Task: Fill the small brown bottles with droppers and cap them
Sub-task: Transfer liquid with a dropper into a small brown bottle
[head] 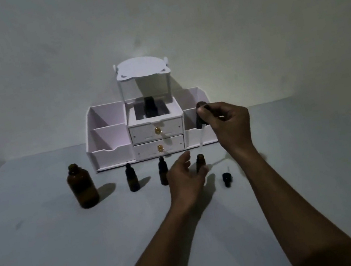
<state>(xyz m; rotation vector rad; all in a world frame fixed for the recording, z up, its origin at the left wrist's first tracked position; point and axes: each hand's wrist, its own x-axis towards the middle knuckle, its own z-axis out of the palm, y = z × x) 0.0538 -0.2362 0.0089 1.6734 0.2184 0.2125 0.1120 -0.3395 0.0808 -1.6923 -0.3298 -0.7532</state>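
Dropper (pixel 201 126) pinched at rubber bulb by right hand (pixel 230 123), thin glass tip poised over open small bottle (pixel 200 163) on worktop (pixel 49 248); left hand (pixel 186 178) loosely curled beside bottle, contact unclear

Bottle judged light, tippy; steadied best low on body; pipette fragile

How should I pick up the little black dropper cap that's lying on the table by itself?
Pinch the black dropper cap by its round black collar, coming straight down from above with a finger on each side. It looks to be lying tipped over on the table, its thin glass tube pointing away toward the organizer, so leave that fragile end alone. It lies apart from the open small bottle, so there is room.
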